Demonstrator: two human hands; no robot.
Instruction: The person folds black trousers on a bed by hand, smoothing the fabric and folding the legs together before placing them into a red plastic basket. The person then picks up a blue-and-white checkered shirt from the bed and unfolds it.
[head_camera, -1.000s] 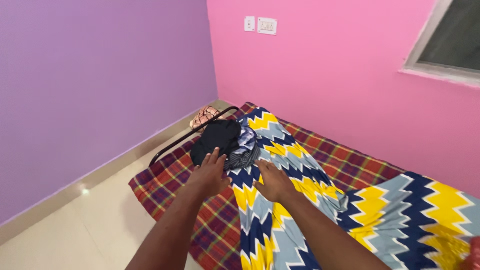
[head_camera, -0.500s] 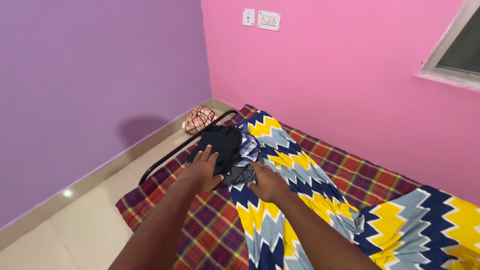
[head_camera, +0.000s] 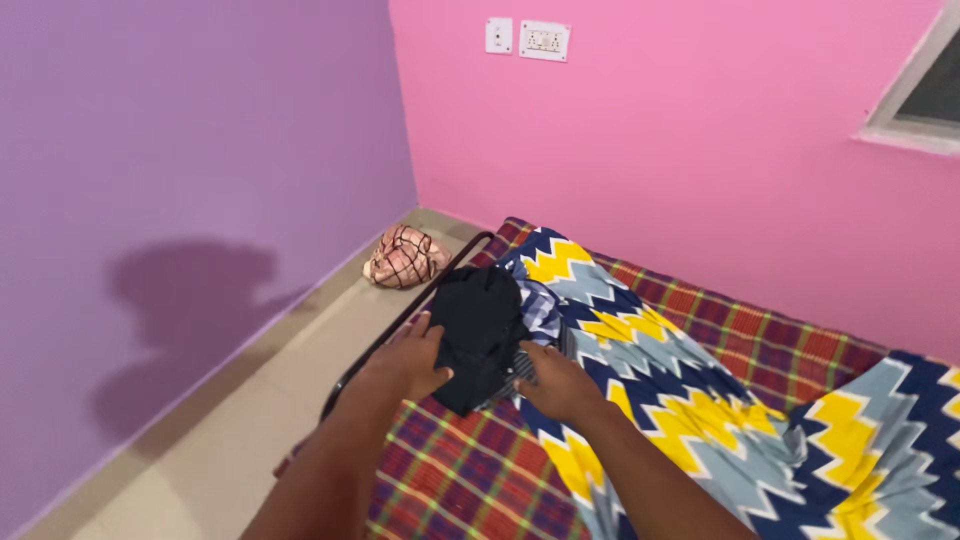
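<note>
My left hand (head_camera: 405, 362) grips the near left edge of a black garment (head_camera: 482, 318), thumb on top of the cloth. This garment tops a small pile with a blue-and-white striped garment (head_camera: 541, 311) under it. My right hand (head_camera: 560, 385) is at the pile's right side, its fingertips tucked into the striped cloth below the black one. The pile sits at the end of a zigzag blanket (head_camera: 655, 375) in yellow, navy and grey, spread over a red plaid mattress cover (head_camera: 465, 470).
A black metal bed rail (head_camera: 400, 325) runs along the mattress's left edge. A pink checked cloth bundle (head_camera: 405, 257) lies on the tiled floor (head_camera: 240, 440) near the wall corner. Purple wall to the left, pink wall behind with switch plates (head_camera: 530, 40); a window (head_camera: 925, 95) is at upper right.
Both hands closed in on the pile and took hold of it; the black garment's near edge now hangs over the plaid cover. The view swung left, showing more floor.
</note>
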